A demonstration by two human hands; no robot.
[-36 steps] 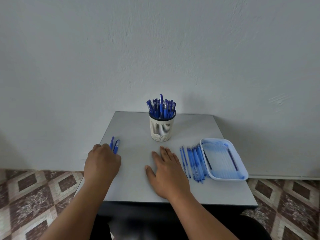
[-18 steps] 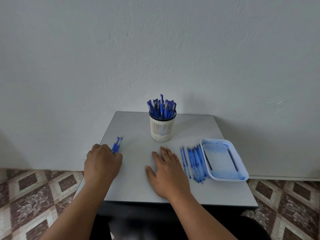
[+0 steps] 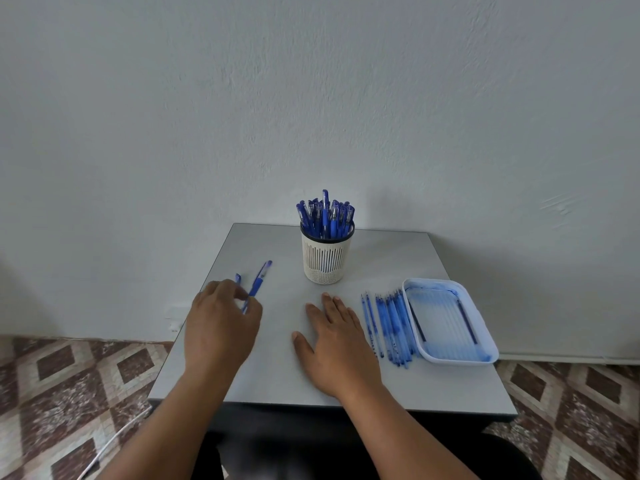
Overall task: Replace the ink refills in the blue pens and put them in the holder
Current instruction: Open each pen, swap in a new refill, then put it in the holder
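Note:
A white slotted holder (image 3: 325, 259) stands at the middle back of the grey table (image 3: 277, 362), filled with several blue pens (image 3: 325, 214). My left hand (image 3: 221, 323) pinches a blue pen (image 3: 258, 282) near the table's left edge; the pen points up and to the right. A second blue pen end (image 3: 238, 278) shows just left of it, by my fingers. My right hand (image 3: 337, 344) rests flat on the table, fingers straight. Several blue ink refills (image 3: 388, 327) lie in a row right of that hand, next to a white tray (image 3: 485, 344) with more refills inside.
The table stands against a pale wall. A patterned tile floor shows on both sides, with a thin white cable (image 3: 114, 441) on the floor at the left.
My left hand has lifted and shifted right with one blue pen, which now sticks out farther toward the holder. My right hand has stayed flat on the table.

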